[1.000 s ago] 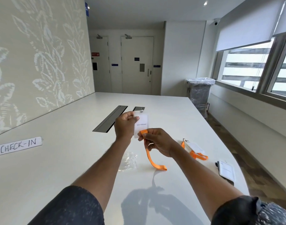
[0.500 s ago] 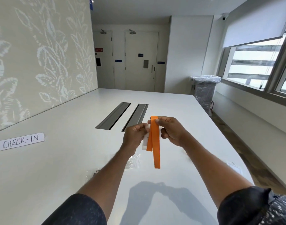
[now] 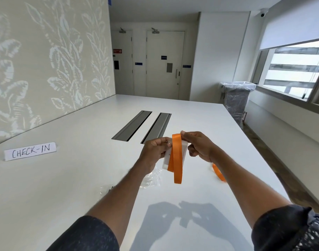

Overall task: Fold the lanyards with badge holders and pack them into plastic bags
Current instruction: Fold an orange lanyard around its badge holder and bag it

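Above the white table, my left hand grips a white badge holder by its left edge. An orange lanyard is draped over the holder's top and hangs down in a loop in front of it. My right hand pinches the top fold of the lanyard against the holder. A clear plastic bag lies crumpled on the table under my left forearm. Part of a second orange lanyard shows on the table beyond my right wrist.
A paper sign reading CHECK-IN lies at the left of the table. Two grey cable slots are set into the tabletop ahead. A lined bin stands beyond the table's right edge. Another bit of clear plastic lies by my left forearm.
A second ago my right hand held the lanyard low beside the badge. It has since lifted the lanyard over the top of the holder, and the loop now hangs shorter in front.
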Available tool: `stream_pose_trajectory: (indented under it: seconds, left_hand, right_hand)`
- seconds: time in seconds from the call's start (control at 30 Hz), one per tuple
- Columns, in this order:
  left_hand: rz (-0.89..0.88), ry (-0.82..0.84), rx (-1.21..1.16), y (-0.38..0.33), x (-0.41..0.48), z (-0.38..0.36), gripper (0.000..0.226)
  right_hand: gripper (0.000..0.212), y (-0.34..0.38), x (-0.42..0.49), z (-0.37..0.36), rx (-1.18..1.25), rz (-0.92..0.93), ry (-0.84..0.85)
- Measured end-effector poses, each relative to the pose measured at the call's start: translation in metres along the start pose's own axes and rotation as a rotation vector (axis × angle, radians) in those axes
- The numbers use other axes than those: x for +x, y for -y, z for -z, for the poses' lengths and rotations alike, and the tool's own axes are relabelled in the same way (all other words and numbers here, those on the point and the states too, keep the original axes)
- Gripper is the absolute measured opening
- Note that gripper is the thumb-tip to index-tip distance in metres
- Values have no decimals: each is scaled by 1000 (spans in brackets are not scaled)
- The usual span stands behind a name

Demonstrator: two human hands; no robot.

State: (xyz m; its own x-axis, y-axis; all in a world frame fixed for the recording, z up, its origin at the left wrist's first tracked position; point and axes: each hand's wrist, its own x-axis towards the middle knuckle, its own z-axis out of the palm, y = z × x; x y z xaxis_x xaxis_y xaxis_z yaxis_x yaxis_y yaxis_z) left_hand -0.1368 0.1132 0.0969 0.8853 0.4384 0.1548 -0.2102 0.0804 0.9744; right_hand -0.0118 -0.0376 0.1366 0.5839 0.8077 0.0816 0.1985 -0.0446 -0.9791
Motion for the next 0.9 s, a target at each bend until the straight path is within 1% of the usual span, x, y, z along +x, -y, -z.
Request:
stream_pose_trajectory:
  seconds: [0.17, 0.33, 0.5, 0.6, 0.73, 0.9]
  left_hand:
    - [-3, -56, -118, -8, 2, -2, 14]
    - [4, -172, -264, -11, 4, -7, 13]
    - [-26, -303, -321, -18, 9, -8, 15]
    - [-42, -377, -295, -21, 12, -6, 13]
    - [-40, -454, -280, -19, 16, -4, 11]
    - [-28, -587, -243, -17, 19, -3, 11]
  right_hand:
    - [59, -13, 2, -9, 142, -44, 57]
    - [86, -22, 3, -15, 224, -86, 160]
    - [91, -26, -2, -26, 349, -96, 223]
    - [90, -27, -4, -30, 377, -112, 233]
    - [84, -27, -7, -34, 352, -120, 247]
    - [50, -36, -11, -38, 331, -125, 235]
